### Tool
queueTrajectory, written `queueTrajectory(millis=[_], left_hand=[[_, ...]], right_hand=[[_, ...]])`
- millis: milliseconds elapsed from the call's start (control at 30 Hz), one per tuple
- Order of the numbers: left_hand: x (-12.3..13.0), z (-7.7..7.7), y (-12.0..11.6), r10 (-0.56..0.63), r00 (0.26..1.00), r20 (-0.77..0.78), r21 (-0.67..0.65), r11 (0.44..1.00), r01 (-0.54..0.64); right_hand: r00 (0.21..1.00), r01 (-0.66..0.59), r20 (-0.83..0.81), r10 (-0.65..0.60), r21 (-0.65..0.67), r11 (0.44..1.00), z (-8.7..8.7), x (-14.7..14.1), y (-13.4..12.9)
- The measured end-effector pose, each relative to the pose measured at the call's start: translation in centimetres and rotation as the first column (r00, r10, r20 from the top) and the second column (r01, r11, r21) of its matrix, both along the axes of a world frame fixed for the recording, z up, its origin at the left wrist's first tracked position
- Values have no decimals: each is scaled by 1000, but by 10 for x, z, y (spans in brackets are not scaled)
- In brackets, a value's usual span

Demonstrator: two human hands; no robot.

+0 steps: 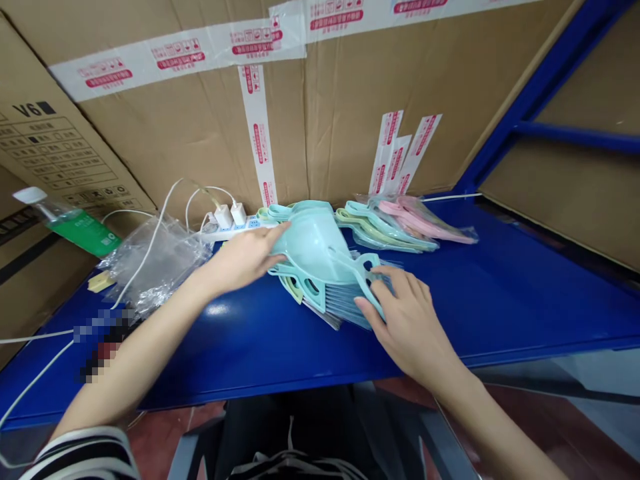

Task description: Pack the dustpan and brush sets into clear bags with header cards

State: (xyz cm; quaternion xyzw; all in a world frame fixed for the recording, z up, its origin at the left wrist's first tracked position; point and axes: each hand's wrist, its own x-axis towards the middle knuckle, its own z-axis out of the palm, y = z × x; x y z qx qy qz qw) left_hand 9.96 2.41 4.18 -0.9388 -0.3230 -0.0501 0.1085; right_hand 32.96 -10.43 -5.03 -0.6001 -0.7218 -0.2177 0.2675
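Observation:
A light-blue dustpan (pixel 313 243) is tilted over a small pile on the blue table. My right hand (pixel 407 320) is closed around its handle at the right. At the other end, my left hand (pixel 245 260) grips the pan's left edge, the index finger along the rim and the thumb lower down. Under the dustpan lie small hand brushes (pixel 345 303) with grey-blue bristles, and a pale green piece shows at their left. What else lies beneath is hidden by the pan.
Bagged dustpan sets (pixel 395 223) in blue, green and pink lie behind at the right. A power strip (pixel 240 228) with white chargers stands at the back. To the left are clear plastic bags (pixel 155 260), a green bottle (pixel 83 230) and white cables. Cardboard (pixel 340 120) walls the back.

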Motion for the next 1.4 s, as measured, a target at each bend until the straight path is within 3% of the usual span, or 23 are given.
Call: queueTrajectory(millis=[133,267,400,533,733,967,1233,1400], left_hand=[[-13,16,35,97,995,-18,-49,994,-97],[-12,34,59,80,996,-30,-132,988,-83],[-4,50,76,194,977,-84,-170,964,-206],[4,59,91,236,957,-166,-247,930,-272],[13,57,109,175,961,-215,-278,932,-232],[33,44,126,80,975,-205,-284,949,-137],[31,52,131,144,969,-201,-237,953,-191],[39,48,125,159,965,-207,-239,949,-208]], right_hand=[[992,-125,-44,120,-153,980,-7,6,10],[966,-210,-198,165,-239,948,10,26,29],[978,-173,-138,157,-109,979,29,58,69],[1000,-25,6,25,-125,992,26,70,108],[997,67,53,-59,-155,986,8,62,127],[991,108,89,-96,-146,983,5,65,128],[991,115,81,-104,-154,981,-2,74,134],[992,117,65,-108,-159,980,2,77,132]])
